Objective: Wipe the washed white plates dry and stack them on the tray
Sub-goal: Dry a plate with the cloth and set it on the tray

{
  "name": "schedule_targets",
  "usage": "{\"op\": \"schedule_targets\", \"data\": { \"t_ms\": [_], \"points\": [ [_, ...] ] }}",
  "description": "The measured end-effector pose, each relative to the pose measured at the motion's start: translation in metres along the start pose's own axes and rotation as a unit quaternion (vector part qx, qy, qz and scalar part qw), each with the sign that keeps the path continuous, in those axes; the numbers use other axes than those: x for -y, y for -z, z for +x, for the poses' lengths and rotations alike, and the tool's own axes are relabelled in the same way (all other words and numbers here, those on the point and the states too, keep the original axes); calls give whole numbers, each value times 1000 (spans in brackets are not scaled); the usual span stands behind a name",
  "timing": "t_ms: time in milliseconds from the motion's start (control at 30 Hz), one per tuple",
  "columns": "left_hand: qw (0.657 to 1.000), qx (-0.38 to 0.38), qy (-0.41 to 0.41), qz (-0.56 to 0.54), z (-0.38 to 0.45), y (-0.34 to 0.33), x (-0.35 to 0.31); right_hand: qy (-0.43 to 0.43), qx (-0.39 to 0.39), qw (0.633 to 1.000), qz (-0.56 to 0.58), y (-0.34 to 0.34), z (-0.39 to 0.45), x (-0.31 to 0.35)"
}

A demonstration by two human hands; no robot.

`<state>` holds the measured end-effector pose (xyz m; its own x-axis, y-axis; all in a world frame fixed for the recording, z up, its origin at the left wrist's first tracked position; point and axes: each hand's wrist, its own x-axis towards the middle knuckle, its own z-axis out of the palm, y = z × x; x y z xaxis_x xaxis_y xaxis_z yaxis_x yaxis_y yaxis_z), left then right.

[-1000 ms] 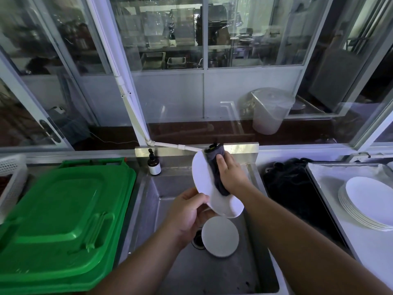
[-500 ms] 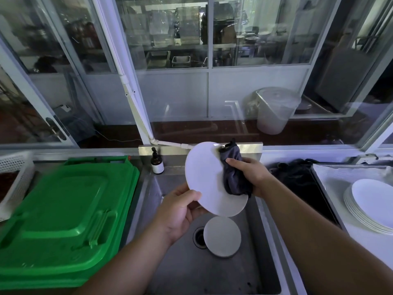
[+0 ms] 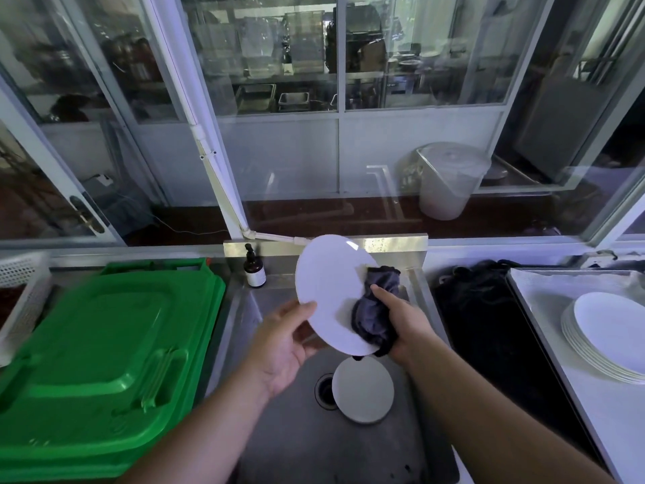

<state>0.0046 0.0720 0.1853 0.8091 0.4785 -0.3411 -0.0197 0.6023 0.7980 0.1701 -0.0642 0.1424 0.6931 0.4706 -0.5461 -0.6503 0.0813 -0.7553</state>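
Observation:
Over the steel sink (image 3: 279, 441) I hold a white plate (image 3: 328, 284) tilted with its face toward me. My left hand (image 3: 282, 344) grips its lower left edge, thumb on the face. My right hand (image 3: 401, 323) holds a dark grey cloth (image 3: 375, 309) bunched against the plate's lower right part. Another white plate (image 3: 363, 389) lies flat on the sink bottom beside the drain. A stack of several white plates (image 3: 607, 333) sits on the tray (image 3: 551, 288) at the right.
A green plastic lid (image 3: 97, 358) covers the counter to the left, with a white basket (image 3: 21, 284) beyond it. A brown pump bottle (image 3: 254, 269) stands at the sink's back left corner. A dark mat (image 3: 495, 330) lies between sink and tray.
The plate has turned to face me more fully. My right hand and the cloth have slid from the plate's upper edge down toward its lower right rim.

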Motion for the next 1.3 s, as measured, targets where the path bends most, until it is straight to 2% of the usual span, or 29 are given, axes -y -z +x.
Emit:
{"op": "schedule_targets", "data": {
  "t_ms": [133,267,400,667,767,900,1033,1300],
  "points": [
    [998,19,21,50,4,8,-34,25,37,997,-66,5,-4,22],
    [998,55,12,30,0,-2,-41,28,46,995,-89,-1,-4,43],
    [998,58,-16,-4,-6,-15,-32,29,20,998,-58,-7,-1,50],
    [995,59,-80,15,-8,-22,4,-65,-18,995,78,-15,1,-3],
    [997,55,-59,6,-6,-11,-5,-59,14,997,41,-12,-7,5],
    [999,20,-4,31,-1,-3,-29,7,15,998,-62,-7,-14,32],
    [998,49,17,46,-3,-6,-41,39,30,992,-113,-9,-20,55],
    [999,39,-21,14,-5,-16,-30,40,1,995,-86,-14,-7,54]
  ]
}}
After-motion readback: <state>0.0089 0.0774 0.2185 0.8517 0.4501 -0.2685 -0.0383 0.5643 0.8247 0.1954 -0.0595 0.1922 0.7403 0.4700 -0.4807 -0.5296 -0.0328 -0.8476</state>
